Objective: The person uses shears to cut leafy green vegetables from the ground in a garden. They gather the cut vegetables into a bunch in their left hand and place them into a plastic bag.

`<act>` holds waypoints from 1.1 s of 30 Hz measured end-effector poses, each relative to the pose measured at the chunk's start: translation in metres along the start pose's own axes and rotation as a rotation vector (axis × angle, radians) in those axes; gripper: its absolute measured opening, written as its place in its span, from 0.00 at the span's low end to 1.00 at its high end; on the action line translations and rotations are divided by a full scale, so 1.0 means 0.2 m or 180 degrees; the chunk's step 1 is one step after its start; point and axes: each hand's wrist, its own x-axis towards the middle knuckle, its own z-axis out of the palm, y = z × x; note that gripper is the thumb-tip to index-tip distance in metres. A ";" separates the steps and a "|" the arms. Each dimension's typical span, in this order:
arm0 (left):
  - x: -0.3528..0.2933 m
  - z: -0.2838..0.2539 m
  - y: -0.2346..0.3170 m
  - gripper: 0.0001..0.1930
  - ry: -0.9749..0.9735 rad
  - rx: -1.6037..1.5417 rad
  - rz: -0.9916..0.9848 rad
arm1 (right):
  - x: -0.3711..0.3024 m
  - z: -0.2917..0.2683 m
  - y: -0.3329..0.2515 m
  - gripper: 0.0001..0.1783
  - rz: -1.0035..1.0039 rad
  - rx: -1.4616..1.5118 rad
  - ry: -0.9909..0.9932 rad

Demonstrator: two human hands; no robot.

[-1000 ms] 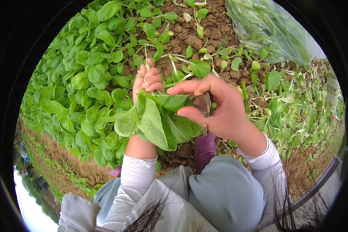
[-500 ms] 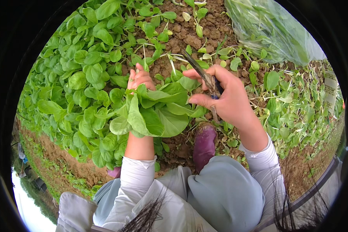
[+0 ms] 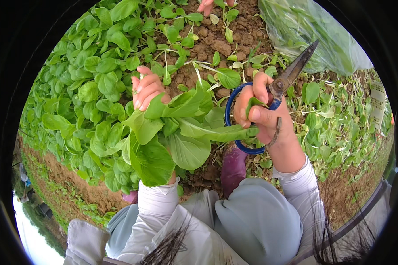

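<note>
My left hand (image 3: 150, 92) is closed around the stem end of a bunch of leafy greens (image 3: 188, 143), its broad leaves spilling toward my knees. My right hand (image 3: 272, 126) carries a pair of scissors (image 3: 286, 76) with blue handles and dark, rusty blades that point up and away to the right. Between that hand's thumb and fingers a leaf is pinched, stretching across from the bunch. The stems inside my left fist are mostly hidden.
Dense growing greens (image 3: 93, 88) cover the left side. Beyond my hands is brown soil (image 3: 221, 42), with another person's fingers (image 3: 206, 6) at the top edge. A clear plastic bag (image 3: 314, 35) of greens lies far right, above scattered cut leaves (image 3: 331, 128). My purple shoe (image 3: 233, 170) stands close in.
The scissors have swung round in my right hand, blades now up to the right. That hand has taken hold of a leaf. The bunch has tilted toward me, and another person's fingers have appeared.
</note>
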 end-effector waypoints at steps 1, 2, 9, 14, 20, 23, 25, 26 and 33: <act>0.00 0.02 -0.02 0.18 -0.0059 -0.0119 0.0072 | 0.00 -0.03 -0.03 0.18 0.0064 0.0154 -0.0167; -0.01 0.04 -0.04 0.18 -0.0118 -0.0236 0.0146 | 0.00 -0.08 -0.04 0.19 0.0177 -0.0335 0.0000; -0.02 0.06 -0.04 0.18 0.0001 -0.0198 0.0084 | 0.02 -0.38 0.06 0.12 0.0031 -0.5297 0.1622; -0.03 0.07 -0.03 0.14 0.0978 0.1052 0.0048 | 0.09 -0.22 0.02 0.13 0.0236 -0.5787 0.1237; 0.05 0.13 -0.27 0.18 0.2213 0.4297 0.0180 | 0.06 -0.14 0.07 0.17 0.0404 -0.2405 0.0205; 0.15 0.15 -0.35 0.18 0.2461 0.4740 0.0268 | 0.15 -0.02 0.12 0.36 0.0660 -0.3277 -0.0214; 0.19 0.10 -0.35 0.18 0.2351 0.4646 0.0335 | 0.14 0.01 0.13 0.41 0.0293 -0.3410 0.0040; 0.21 0.08 -0.34 0.19 0.2265 0.4679 0.0196 | 0.14 0.00 0.15 0.41 0.0111 -0.3433 0.0107; 0.30 0.19 -0.47 0.31 0.1794 0.5107 -0.0725 | 0.17 -0.06 0.06 0.31 -0.0193 -0.3052 0.0669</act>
